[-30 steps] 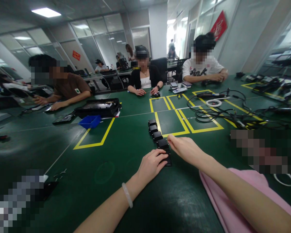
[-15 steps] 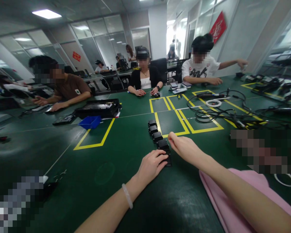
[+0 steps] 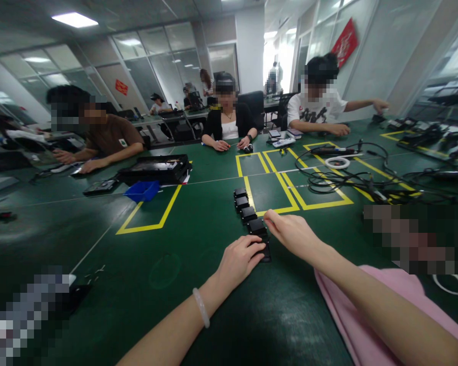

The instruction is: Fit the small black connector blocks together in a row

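Observation:
A row of small black box-like blocks (image 3: 248, 213) runs away from me on the green table, set close together at slight angles. My left hand (image 3: 236, 259) lies over the nearest black block (image 3: 266, 253), its fingers curled across the top and covering most of it. The left thumb is hidden. Just right of the second block (image 3: 257, 226), my right hand (image 3: 288, 229) is closed in a pinch, fingertips close to that block's right edge. Whatever sits between those fingertips is too small to make out.
Yellow tape rectangles (image 3: 277, 210) mark the green table (image 3: 198, 213). Black cables (image 3: 320, 188) tangle at the right. A blue bin (image 3: 142, 191) and a black case (image 3: 152, 170) stand at the left. Pink cloth (image 3: 370, 295) lies under my right arm. Several people sit across the table.
My right hand's fingertips have shifted very slightly. My left hand and the row of blocks keep their places.

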